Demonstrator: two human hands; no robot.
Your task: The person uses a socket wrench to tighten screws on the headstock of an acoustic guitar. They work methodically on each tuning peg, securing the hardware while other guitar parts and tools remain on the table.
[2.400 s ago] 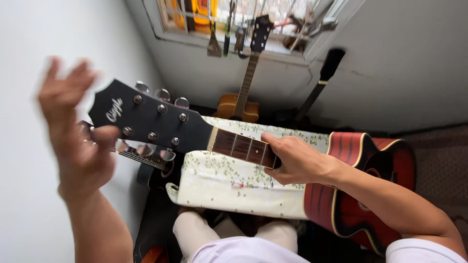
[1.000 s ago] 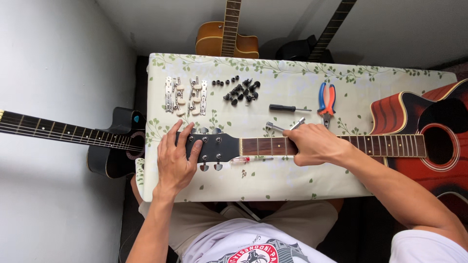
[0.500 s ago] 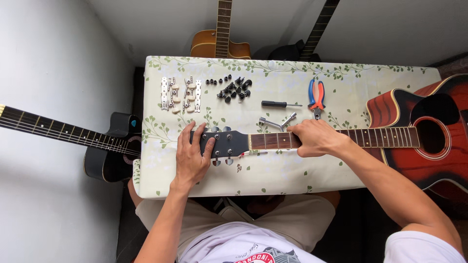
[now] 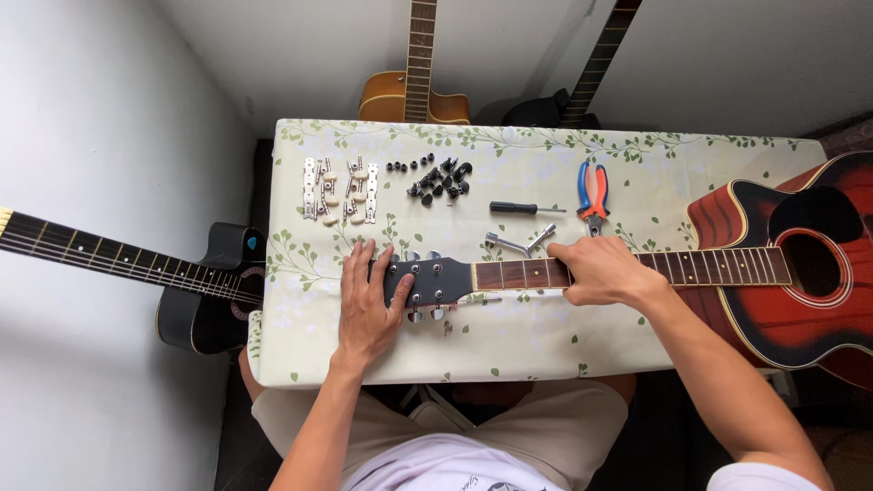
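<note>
Wrapped over the neck (image 4: 527,273) of a red acoustic guitar (image 4: 791,273), the right hand (image 4: 605,271) holds the fretboard a little way down from the nut, fingers curled round it. Flat and spread, the left hand (image 4: 368,305) presses down on the end of the black headstock (image 4: 427,280), gripping nothing, its fingertips reaching over the top edge. The guitar lies lengthwise across a small table under a leaf-patterned cloth (image 4: 509,345), its body hanging off the end beyond the right hand.

Just past the right hand's knuckles lies a metal L-shaped wrench (image 4: 518,243), then a black-handled screwdriver (image 4: 523,208) and blue-and-orange pliers (image 4: 593,193). Beyond the left hand's fingertips sit two strips of tuning machines (image 4: 338,189), with a scatter of small black parts (image 4: 436,177) beside them.

Farther off, three more guitars lean about the walls: a black one (image 4: 205,291) out beyond the left hand, an amber one (image 4: 414,95) behind the table, and a dark one (image 4: 582,100) next to it.
</note>
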